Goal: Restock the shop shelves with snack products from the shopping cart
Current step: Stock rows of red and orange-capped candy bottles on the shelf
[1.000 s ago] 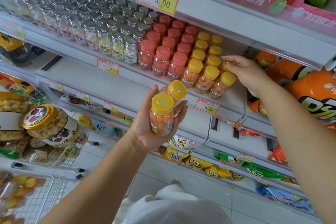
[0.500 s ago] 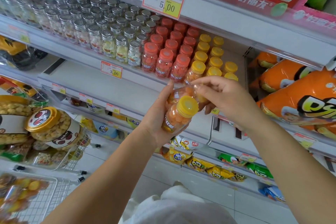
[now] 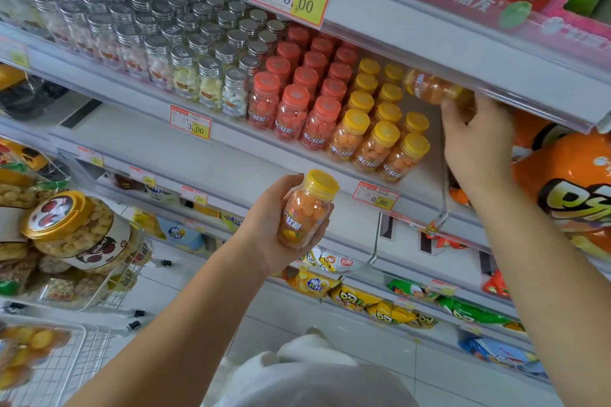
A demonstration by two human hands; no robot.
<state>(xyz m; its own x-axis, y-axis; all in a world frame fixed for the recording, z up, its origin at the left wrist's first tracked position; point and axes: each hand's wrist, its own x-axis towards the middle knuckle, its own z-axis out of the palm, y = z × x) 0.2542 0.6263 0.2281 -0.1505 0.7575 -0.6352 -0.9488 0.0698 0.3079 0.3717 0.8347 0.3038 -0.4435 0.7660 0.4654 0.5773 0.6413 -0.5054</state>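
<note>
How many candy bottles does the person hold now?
2. The upright bottle sits in the left hand; the sideways bottle is gripped by the right hand above the yellow-lid rows.

Clear, glossy plastic forms the candy bottle (image 3: 305,218) in our left hand (image 3: 269,225) and the tilted bottle (image 3: 429,89) in our right hand (image 3: 476,139). Up left of them we see ribbed, metallic silver lids (image 3: 185,54); right of them, shiny orange snack bags (image 3: 568,182).

Head camera looks forward and down, close to shelves (image 3: 231,155).
</note>
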